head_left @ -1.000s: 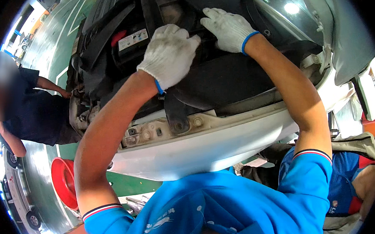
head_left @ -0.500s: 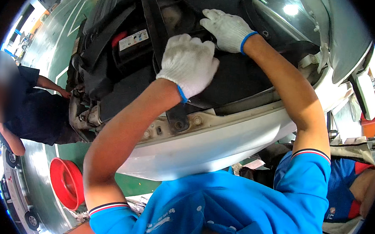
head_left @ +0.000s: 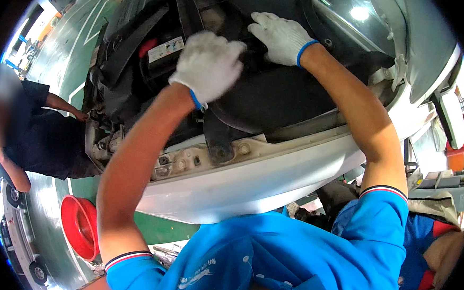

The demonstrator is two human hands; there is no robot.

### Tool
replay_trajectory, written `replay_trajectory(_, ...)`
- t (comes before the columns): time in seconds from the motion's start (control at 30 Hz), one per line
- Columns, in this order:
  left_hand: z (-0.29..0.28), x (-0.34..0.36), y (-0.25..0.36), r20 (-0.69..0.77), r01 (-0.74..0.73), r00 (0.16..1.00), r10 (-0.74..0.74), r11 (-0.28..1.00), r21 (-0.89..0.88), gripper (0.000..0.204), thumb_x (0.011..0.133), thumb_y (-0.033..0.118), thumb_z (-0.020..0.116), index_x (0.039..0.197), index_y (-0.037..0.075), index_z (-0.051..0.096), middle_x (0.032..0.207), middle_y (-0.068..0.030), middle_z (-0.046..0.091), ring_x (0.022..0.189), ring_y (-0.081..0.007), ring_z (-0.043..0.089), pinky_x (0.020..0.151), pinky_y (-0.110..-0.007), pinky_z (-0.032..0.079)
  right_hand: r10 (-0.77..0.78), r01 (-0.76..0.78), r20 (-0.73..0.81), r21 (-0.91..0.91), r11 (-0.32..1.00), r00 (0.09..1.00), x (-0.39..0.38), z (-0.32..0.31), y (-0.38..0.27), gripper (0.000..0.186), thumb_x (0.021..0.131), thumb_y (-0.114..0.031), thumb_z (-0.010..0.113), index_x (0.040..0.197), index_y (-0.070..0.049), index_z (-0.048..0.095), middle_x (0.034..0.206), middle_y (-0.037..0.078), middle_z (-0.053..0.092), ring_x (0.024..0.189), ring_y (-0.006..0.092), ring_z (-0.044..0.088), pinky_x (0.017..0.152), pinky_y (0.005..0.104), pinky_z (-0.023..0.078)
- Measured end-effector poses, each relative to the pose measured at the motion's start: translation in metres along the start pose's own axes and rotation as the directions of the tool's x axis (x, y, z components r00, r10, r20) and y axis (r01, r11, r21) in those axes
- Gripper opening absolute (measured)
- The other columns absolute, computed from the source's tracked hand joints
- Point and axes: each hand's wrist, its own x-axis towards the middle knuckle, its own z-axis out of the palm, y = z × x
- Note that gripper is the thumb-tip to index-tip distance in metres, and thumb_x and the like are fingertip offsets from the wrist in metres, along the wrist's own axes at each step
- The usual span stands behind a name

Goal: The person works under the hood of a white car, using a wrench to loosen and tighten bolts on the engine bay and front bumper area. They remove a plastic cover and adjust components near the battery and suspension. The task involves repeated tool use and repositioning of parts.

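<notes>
My left hand [head_left: 206, 65], in a white knitted glove with a blue cuff, is over the middle of a car's engine bay, beside the battery. Motion blurs it, and its fingers curl downward, so what they touch is hidden. Farther right, my right hand [head_left: 281, 38], gloved alike, lies over a black cover [head_left: 287, 96] with its fingers stretched out and slightly apart; nothing shows in it. Left of my left hand is the black battery with a white label [head_left: 165, 49] and a red terminal cap [head_left: 147, 47]. A black strip [head_left: 220, 140] runs down to the front crossmember.
The white front bumper [head_left: 245, 184] lies between my body and the bay. A person in dark clothes [head_left: 40, 130] stands at the left; another in blue and red [head_left: 429, 239] is at the lower right. A red basin [head_left: 80, 228] sits on the green floor.
My left hand has moved left and farther from me. Black covering at the front left has shifted, showing more of the crossmember. My right hand stays in nearly the same place.
</notes>
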Motion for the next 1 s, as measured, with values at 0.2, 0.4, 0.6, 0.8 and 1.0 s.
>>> replay_trajectory(0.2, -0.011, 0.007, 0.055, 0.082, 0.133, 0.988, -0.134, 0.991, 0.009, 0.024, 0.09, 0.027, 0.065, 0.097, 0.006, 0.072, 0.095, -0.0151, 0.072, 0.1, -0.0315, 0.066, 0.094, -0.047, 0.049, -0.03, 0.037, -0.13, 0.059, 0.998, 0.991, -0.003, 0.009, -0.001, 0.046, 0.087, -0.012, 0.073, 0.131, -0.007, 0.063, 0.15, 0.017, 0.05, 0.138, 0.0325, 0.052, 0.112, 0.0418, 0.049)
replay_trajectory(0.4, 0.005, -0.006, 0.003, -0.064, -0.117, 0.991, 0.12, 0.992, 0.053, 0.027, 0.091, 0.018, 0.066, 0.116, 0.01, 0.074, 0.093, -0.0108, 0.066, 0.101, -0.0305, 0.063, 0.1, -0.045, 0.048, -0.012, 0.012, -0.016, 0.003, 1.0, 1.0, -0.005, 0.008, 0.0, 0.066, 0.081, -0.014, 0.077, 0.143, -0.01, 0.056, 0.159, 0.015, 0.042, 0.145, 0.0318, 0.045, 0.114, 0.0436, 0.047)
replay_trajectory(0.6, 0.006, 0.0, -0.023, -0.163, -0.189, 0.962, 0.219, 0.965, 0.184, 0.032, 0.09, 0.019, 0.072, 0.121, 0.015, 0.072, 0.093, -0.0065, 0.065, 0.101, -0.0275, 0.063, 0.097, -0.045, 0.05, -0.001, 0.002, -0.051, 0.022, 1.0, 0.999, -0.003, 0.011, -0.002, 0.067, 0.078, -0.014, 0.08, 0.141, -0.01, 0.057, 0.16, 0.015, 0.042, 0.145, 0.0309, 0.045, 0.114, 0.0434, 0.047)
replay_trajectory(0.8, -0.007, 0.002, 0.031, 0.085, 0.099, 0.992, -0.091, 0.991, -0.087, 0.039, 0.093, 0.036, 0.064, 0.119, 0.007, 0.068, 0.102, -0.0161, 0.071, 0.101, -0.034, 0.066, 0.097, -0.047, 0.049, -0.022, 0.025, -0.091, 0.032, 0.999, 0.996, -0.003, 0.007, 0.002, 0.049, 0.085, -0.012, 0.075, 0.133, -0.007, 0.062, 0.152, 0.017, 0.049, 0.139, 0.0323, 0.051, 0.114, 0.0423, 0.049)
replay_trajectory(1.0, -0.008, 0.007, 0.039, 0.11, 0.088, 0.989, -0.102, 0.988, 0.124, 0.031, 0.091, 0.029, 0.067, 0.114, 0.008, 0.072, 0.097, -0.0133, 0.069, 0.101, -0.0329, 0.064, 0.096, -0.047, 0.048, -0.043, 0.043, -0.159, -0.003, 0.999, 0.986, -0.005, 0.015, 0.001, 0.047, 0.085, -0.01, 0.075, 0.131, -0.006, 0.063, 0.151, 0.017, 0.05, 0.139, 0.0324, 0.052, 0.112, 0.0423, 0.05)
